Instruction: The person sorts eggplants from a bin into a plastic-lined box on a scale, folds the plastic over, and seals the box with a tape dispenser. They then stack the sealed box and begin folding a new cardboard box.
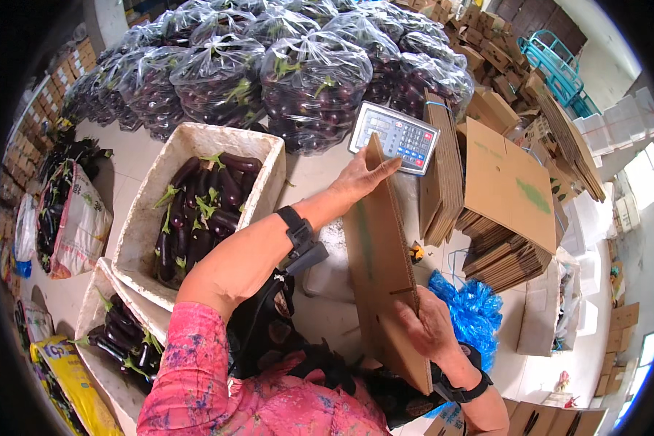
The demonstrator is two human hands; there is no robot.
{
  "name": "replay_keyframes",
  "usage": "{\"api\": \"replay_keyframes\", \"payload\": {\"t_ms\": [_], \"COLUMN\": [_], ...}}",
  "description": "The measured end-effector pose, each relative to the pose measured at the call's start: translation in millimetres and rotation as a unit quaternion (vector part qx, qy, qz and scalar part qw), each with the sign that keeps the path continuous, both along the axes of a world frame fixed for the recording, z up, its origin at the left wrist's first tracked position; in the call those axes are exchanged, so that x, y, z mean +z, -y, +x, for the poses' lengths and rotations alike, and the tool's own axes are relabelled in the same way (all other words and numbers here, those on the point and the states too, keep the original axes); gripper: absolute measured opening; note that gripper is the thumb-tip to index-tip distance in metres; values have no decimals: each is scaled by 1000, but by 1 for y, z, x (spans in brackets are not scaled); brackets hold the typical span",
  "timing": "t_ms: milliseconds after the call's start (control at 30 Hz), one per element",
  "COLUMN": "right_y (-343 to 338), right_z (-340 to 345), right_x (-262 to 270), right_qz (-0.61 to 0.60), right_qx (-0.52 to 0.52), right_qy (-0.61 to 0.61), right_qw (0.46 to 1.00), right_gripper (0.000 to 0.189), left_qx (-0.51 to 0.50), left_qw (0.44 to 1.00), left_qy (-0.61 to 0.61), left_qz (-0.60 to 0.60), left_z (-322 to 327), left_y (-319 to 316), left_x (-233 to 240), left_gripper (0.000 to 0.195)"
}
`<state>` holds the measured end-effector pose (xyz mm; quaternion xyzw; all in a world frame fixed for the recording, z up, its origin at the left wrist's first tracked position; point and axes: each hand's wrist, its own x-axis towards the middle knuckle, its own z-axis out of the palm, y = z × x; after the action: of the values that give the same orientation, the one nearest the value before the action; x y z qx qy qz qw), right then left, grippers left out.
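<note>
A folded cardboard box (379, 272) stands on edge in front of me, slanting from upper left to lower right. My left hand (362, 174) grips its far upper end, with the thumb over the top edge. My right hand (428, 324) holds the near part of its right side. Just beyond the left hand lies the keypad and display unit of an electronic scale (395, 136). Left of the cardboard, a white foam box (122, 234) holds dark purple eggplants (199, 212). Blue plastic film (468, 310) lies beside my right hand.
Clear plastic bags of eggplants (316, 92) line the far side. Flattened cardboard stacks (438, 174) stand at right, beside a larger cardboard pile (509, 185). A second foam box of eggplants (95, 316) and a yellow sack (79, 381) are at lower left. A teal metal cart (556, 65) stands far right.
</note>
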<state>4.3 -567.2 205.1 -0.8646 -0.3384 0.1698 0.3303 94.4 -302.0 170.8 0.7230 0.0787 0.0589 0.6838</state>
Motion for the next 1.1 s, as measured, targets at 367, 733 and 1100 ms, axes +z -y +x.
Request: {"api": "replay_keyframes", "payload": {"t_ms": [367, 733, 1100], "right_y": [21, 30, -4], "right_z": [16, 74, 111], "right_x": [-8, 2, -7], "right_qz": [163, 26, -35], "right_qx": [-113, -161, -55], "right_qy": [-225, 21, 187], "right_qw": [954, 986, 980], "right_gripper": [40, 26, 20], "left_qx": [-72, -127, -45], "left_qw": [997, 960, 953], "left_qy": [-25, -21, -143], "left_qz": [25, 250, 264], "left_z": [11, -41, -64], "left_y": [-19, -55, -74], "left_x": [-3, 56, 54], "left_gripper": [83, 47, 75]}}
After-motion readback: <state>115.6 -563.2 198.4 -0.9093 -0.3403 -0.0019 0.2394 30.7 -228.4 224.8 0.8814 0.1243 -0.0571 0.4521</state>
